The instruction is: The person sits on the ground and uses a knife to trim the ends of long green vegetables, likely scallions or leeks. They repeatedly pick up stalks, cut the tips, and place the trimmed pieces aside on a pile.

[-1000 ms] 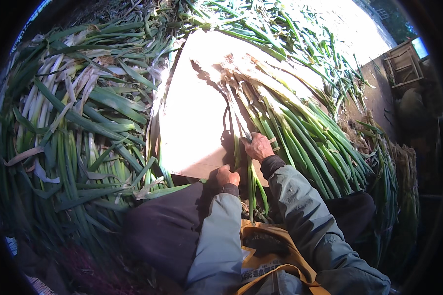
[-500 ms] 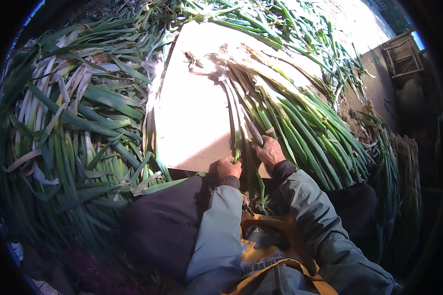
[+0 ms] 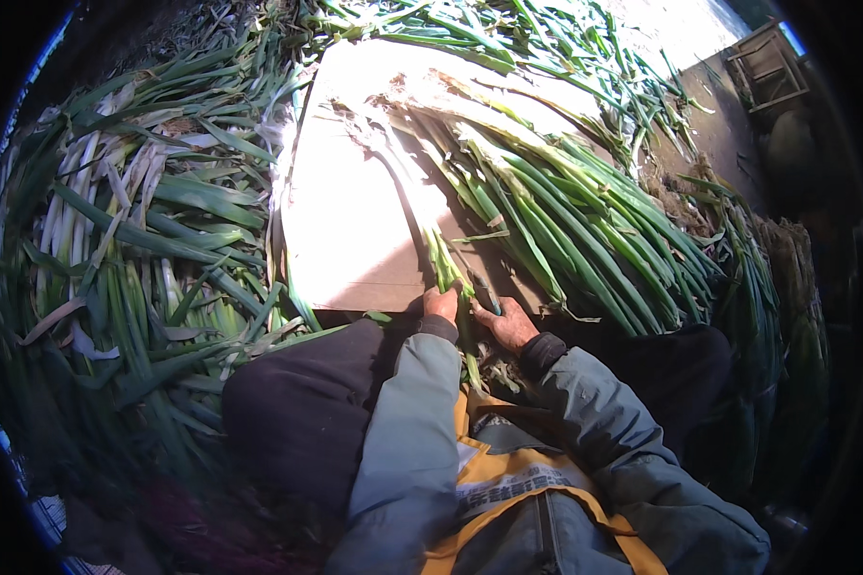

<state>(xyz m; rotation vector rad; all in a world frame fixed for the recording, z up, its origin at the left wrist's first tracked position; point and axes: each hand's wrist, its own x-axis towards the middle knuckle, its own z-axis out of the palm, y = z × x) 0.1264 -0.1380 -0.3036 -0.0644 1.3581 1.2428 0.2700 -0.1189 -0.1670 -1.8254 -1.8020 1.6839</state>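
Close to the near edge of the board, my left hand is closed round the green part of a leek-like green onion. Its pale root end lies out on the sunlit board, pointing away from me. Just to the right, my right hand grips a small narrow tool with a dark shaft, seemingly a knife; its tip is hard to make out beside the leaves. Loose leaves hang below both hands. A large heap of green onions lies on the right half of the board, leaves toward me.
Piled green onions and leaves cover the left side, with more leaves beyond the board. Onion bunches stand at the right. A wooden crate is at the far right. My dark-clothed legs border the board's near edge.
The held green onion has come away to the left from the heap, its leaves drawn toward me. My right hand has moved nearer and slightly left with the knife. The view has shifted slightly.
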